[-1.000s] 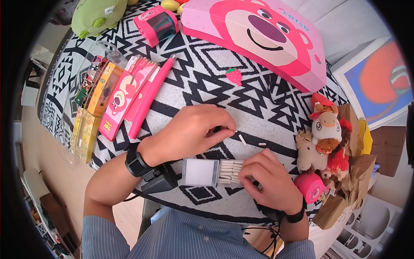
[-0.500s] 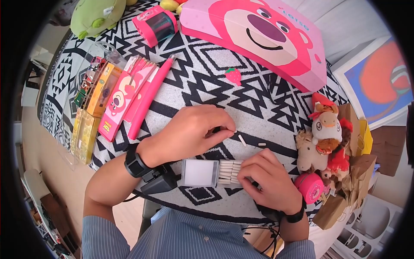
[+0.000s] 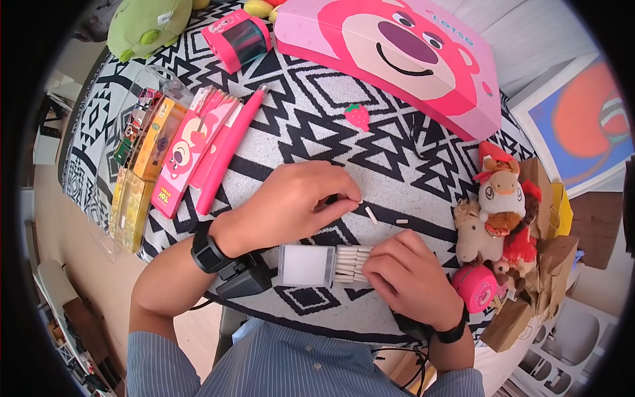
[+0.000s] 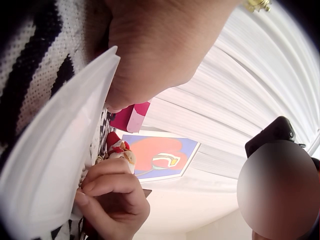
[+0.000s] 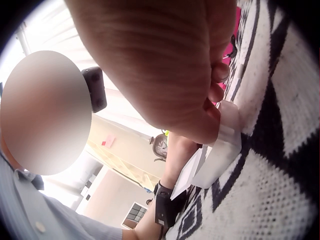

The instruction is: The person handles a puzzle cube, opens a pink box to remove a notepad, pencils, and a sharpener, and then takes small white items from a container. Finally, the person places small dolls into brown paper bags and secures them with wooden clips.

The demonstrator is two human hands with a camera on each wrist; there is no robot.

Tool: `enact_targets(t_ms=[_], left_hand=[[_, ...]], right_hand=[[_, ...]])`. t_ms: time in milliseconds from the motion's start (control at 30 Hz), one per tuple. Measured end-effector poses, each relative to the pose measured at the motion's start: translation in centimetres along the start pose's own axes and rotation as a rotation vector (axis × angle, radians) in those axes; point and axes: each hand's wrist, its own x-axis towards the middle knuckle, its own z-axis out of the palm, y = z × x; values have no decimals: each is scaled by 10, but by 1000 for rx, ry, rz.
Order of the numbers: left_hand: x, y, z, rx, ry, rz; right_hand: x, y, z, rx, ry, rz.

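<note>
A clear plastic box (image 3: pixel 306 265) lies open near the table's front edge, its white-backed lid to the left. Short white sticks (image 3: pixel 349 263) fill its right half in rows. My left hand (image 3: pixel 297 198) is beyond the box, thumb and forefinger pinching a tiny white stick (image 3: pixel 360 201), mostly hidden. Just right of those fingertips lie two loose white sticks. My right hand (image 3: pixel 413 281) covers the box's right end. In the left wrist view, its thumb and forefinger (image 4: pixel 102 187) pinch among the sticks behind the raised lid (image 4: pixel 60 150).
Pink and yellow stationery boxes (image 3: pixel 188 152) stand at the left. A pink sharpener (image 3: pixel 236 40) and a large pink bear box (image 3: pixel 397 66) are at the back, with a strawberry eraser (image 3: pixel 357 117) before them. Plush toys (image 3: pixel 493 205) and a round pink case (image 3: pixel 475 288) border my right hand.
My right hand's fingers have shifted slightly left over the end of the stick rows. The left hand and the loose sticks have stayed in place.
</note>
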Motion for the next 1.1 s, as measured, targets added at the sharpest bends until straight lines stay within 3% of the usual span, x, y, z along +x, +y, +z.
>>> enact_targets(t_ms=[367,500,667,733,1100], left_hand=[[0,0,-2,-4,-24,-13],[0,5,-7,-157,-64,-81],[1,14,-11,-253,-151,-153],[-1,11,-7,-226,-149,48],[-6,15,0,-321,-177,79]], right_hand=[[1,1,1,-13,21,-46],[1,0,-2,56,34,-35],[1,-1,-4,74,269,37],[4,-2,-3,103,294,50],[5,1,6,153,334,26]])
